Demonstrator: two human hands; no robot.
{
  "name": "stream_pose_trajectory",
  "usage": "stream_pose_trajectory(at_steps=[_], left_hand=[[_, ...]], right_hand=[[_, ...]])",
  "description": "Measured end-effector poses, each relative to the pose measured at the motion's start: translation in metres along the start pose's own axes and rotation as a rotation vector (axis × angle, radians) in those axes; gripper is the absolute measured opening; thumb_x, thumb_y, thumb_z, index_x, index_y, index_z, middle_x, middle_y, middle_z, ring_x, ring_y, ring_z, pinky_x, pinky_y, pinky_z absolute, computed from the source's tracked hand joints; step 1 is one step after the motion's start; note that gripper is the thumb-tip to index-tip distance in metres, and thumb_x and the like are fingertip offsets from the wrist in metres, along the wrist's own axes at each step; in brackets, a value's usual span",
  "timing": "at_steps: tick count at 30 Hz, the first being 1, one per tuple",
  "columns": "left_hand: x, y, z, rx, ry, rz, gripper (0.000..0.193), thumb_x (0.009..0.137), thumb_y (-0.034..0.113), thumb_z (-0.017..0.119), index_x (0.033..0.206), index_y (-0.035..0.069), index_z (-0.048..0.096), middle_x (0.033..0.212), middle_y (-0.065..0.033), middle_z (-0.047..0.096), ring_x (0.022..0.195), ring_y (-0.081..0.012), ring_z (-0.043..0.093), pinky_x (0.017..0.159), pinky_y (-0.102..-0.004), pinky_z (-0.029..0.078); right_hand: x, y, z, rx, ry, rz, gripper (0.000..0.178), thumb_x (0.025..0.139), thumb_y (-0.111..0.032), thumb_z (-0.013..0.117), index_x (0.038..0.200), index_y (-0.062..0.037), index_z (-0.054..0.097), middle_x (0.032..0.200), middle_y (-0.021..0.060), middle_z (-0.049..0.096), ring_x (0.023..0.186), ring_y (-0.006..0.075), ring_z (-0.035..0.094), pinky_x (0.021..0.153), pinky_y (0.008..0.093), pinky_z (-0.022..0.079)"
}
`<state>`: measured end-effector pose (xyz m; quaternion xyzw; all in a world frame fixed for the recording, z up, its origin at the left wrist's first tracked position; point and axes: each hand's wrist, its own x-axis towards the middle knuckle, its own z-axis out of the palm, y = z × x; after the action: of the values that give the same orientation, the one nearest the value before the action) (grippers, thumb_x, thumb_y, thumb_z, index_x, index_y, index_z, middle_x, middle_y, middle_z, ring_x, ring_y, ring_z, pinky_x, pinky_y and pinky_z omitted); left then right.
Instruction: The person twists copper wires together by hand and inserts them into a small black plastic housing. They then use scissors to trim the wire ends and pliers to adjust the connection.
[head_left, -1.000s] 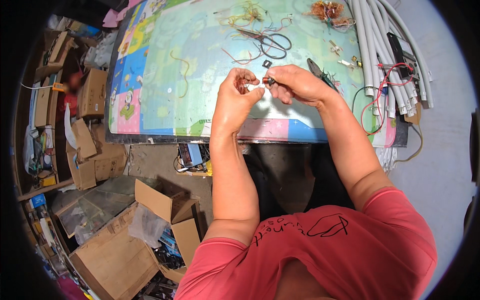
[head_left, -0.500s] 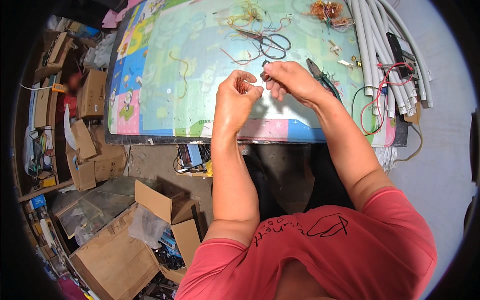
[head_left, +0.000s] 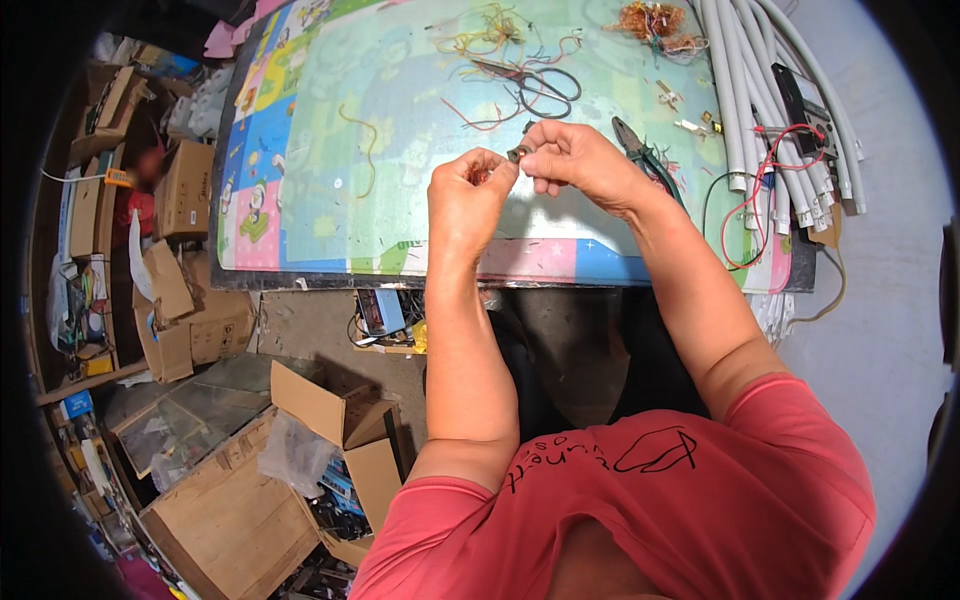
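Observation:
Above the table mat, both my hands are close together. Reddish copper wire sits bunched in the curled fingers of my left hand. My right hand pinches a small dark part between thumb and fingers, right at the left fingertips. Its exact kind is too small to make out. Just beyond the hands lie black-handled scissors. Pliers with dark green handles rest to the right of my right hand.
Loose thin wires and a copper wire tangle lie at the table's far side. Grey-white tubes and a meter with red and black leads occupy the right. Cardboard boxes stand on the floor at left.
My right hand has moved slightly left with the dark part, bringing it to the left fingertips. The left fingers have closed inward, and the gap between the hands is gone.

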<state>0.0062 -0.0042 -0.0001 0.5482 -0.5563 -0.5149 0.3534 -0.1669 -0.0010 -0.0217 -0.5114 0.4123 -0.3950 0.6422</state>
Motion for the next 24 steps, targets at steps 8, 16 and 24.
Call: stream_pose_trajectory(at_steps=[8,16,24], left_hand=[[-0.002,0.006,0.002,-0.036,-0.011,-0.027,0.013,0.082,0.012,0.067,0.075,0.002,0.063,0.059,0.0075,0.044,0.053,-0.0024,0.032,0.048,-0.0207,0.023],[-0.003,0.004,0.000,-0.099,-0.121,-0.032,0.013,0.084,0.014,0.064,0.080,0.002,0.066,0.059,0.0074,0.045,0.053,-0.0026,0.033,0.047,-0.0202,0.024],[-0.003,0.006,0.002,-0.024,-0.030,-0.046,0.014,0.082,0.016,0.066,0.082,0.002,0.067,0.061,0.0060,0.048,0.055,-0.0039,0.035,0.050,-0.0210,0.028]], right_hand=[[-0.002,-0.010,0.006,0.057,0.132,0.007,0.026,0.090,-0.030,0.057,0.094,-0.0039,0.056,0.073,-0.0004,0.057,0.063,0.0071,0.053,0.056,0.0203,0.041],[0.000,-0.005,0.000,0.026,0.104,0.013,0.033,0.092,-0.035,0.053,0.094,-0.0033,0.058,0.071,-0.0002,0.057,0.064,0.0079,0.055,0.055,0.0202,0.043],[-0.005,-0.015,0.006,0.055,0.165,-0.030,0.031,0.092,-0.032,0.054,0.096,-0.0014,0.058,0.080,0.0002,0.057,0.067,0.0079,0.055,0.054,0.0211,0.043]])
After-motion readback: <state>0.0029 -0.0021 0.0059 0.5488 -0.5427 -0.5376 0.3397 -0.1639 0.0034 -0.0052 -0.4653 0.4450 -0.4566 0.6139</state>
